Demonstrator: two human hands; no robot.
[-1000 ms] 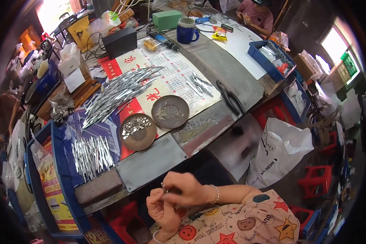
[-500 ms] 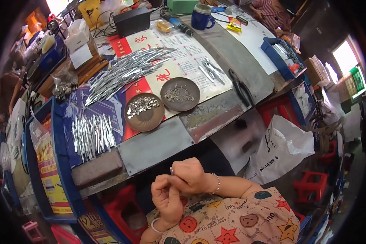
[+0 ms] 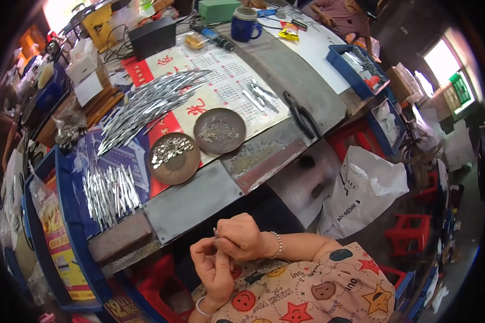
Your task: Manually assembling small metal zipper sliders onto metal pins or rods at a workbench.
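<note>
Metal pin (image 3: 216, 233) being pinched between both hands.
Right hand (image 3: 241, 237) is clamping it upright; left hand (image 3: 214, 266) is closing in from seven o'clock.

White printed bag (image 3: 364, 191) beside workbench, possibly plastic.

Small silvery metal piece (image 3: 216, 233), pinched upright between both hands' fingertips, just below the bench edge

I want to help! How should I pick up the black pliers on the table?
Judging by their pose, grip the black pliers across both handles near the table's front edge, coming from above. They lie flat, handles slightly spread; the jaws point away toward the far side.
</note>
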